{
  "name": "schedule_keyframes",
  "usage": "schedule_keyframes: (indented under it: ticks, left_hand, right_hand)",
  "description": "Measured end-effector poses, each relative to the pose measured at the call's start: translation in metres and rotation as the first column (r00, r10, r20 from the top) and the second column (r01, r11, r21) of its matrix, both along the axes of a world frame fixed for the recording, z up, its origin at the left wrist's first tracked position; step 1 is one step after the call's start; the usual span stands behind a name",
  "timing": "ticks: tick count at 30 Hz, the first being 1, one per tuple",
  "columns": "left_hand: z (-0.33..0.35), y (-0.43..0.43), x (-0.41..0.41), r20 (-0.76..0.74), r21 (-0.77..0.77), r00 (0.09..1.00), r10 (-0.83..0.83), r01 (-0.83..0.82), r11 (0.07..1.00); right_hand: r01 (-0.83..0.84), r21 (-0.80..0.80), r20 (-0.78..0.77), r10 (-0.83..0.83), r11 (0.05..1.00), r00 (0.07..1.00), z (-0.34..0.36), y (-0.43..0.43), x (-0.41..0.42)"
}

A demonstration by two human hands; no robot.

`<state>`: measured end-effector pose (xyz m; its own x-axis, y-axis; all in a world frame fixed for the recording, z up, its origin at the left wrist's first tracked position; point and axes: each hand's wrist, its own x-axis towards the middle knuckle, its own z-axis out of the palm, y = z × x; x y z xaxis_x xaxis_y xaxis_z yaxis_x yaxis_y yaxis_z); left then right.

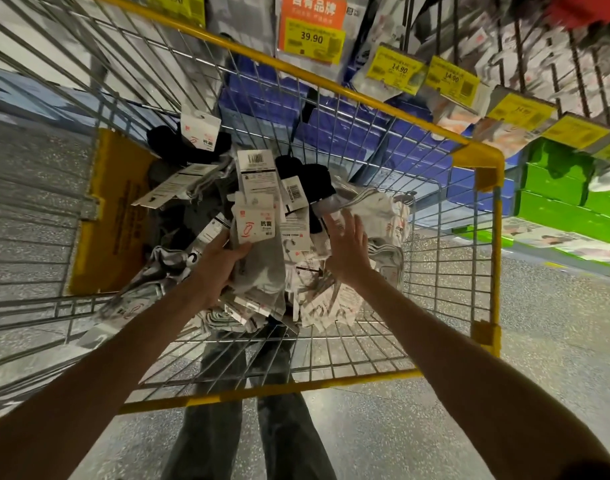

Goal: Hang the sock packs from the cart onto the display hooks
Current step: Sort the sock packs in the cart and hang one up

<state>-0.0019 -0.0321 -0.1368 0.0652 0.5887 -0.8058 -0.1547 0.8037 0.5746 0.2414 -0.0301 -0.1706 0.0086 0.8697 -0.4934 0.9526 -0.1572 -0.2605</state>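
A yellow-rimmed wire cart [334,88] holds a loose heap of sock packs [296,202], black, grey and white, with white card headers. My left hand [220,258] grips a grey sock pack [258,258] by its side, its white header with a red foot outline facing up. My right hand [348,251] hovers over the white packs at the right of the heap, fingers spread and straight, holding nothing. Display hooks [525,64] with hanging packs and yellow price tags run along the upper right.
Blue boxes [365,133] and green boxes [559,199] are stacked on low shelves behind the cart. An orange 39.90 sign [312,26] hangs at the top. A yellow plastic flap [113,216] lies inside the cart's left end. My legs stand below the cart on speckled floor.
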Motion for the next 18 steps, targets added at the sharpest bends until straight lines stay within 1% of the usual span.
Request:
schedule_keyframes:
  ticks: [2,4,6,8,10,11,12,14,16,17,18]
  left_hand:
    - [-0.002,0.000,-0.003,-0.031,0.010,1.000,0.003,-0.003,1.000]
    - [-0.002,0.000,-0.006,-0.049,0.012,0.999,-0.013,0.014,1.000]
    - [-0.001,0.002,-0.009,-0.059,0.014,0.998,-0.024,0.025,1.000]
    - [0.000,0.004,-0.011,-0.059,0.016,0.998,-0.019,0.020,1.000]
    - [0.003,0.005,-0.013,-0.070,0.029,0.997,-0.010,0.013,0.999]
    - [0.004,0.005,-0.014,-0.079,0.033,0.997,-0.004,0.007,0.999]
    - [0.005,0.005,-0.015,-0.082,0.034,0.997,0.003,0.000,0.999]
    - [0.006,0.006,-0.017,-0.083,0.031,0.996,0.010,-0.008,0.999]
    - [0.010,0.010,-0.020,-0.094,0.044,0.995,0.033,-0.029,0.999]
    - [0.012,0.014,-0.021,-0.103,0.062,0.993,0.056,-0.050,0.997]
    - [0.015,0.018,-0.021,-0.116,0.086,0.990,0.075,-0.066,0.994]
  right_hand:
    - [-0.108,-0.040,0.082,0.111,0.993,0.990,-0.010,0.010,0.004]
    - [-0.179,-0.051,0.148,0.185,0.983,0.972,-0.020,0.017,0.007]
    - [-0.238,-0.028,0.197,0.239,0.971,0.951,-0.027,0.021,0.007]
    - [-0.304,0.031,0.241,0.288,0.952,0.927,-0.031,0.024,0.008]
    - [-0.371,0.006,0.256,0.357,0.929,0.898,-0.032,0.025,0.011]
    - [-0.395,-0.004,0.241,0.384,0.919,0.891,-0.032,0.025,0.013]
    - [-0.384,-0.019,0.205,0.380,0.923,0.902,-0.028,0.025,0.014]
    - [-0.323,-0.022,0.109,0.323,0.946,0.940,-0.020,0.024,0.017]
    - [-0.302,-0.048,0.022,0.303,0.952,0.953,-0.012,0.020,0.022]
    - [-0.302,-0.048,-0.031,0.301,0.952,0.953,-0.009,0.016,0.025]
    - [-0.271,-0.055,-0.117,0.263,0.961,0.958,-0.005,0.011,0.029]
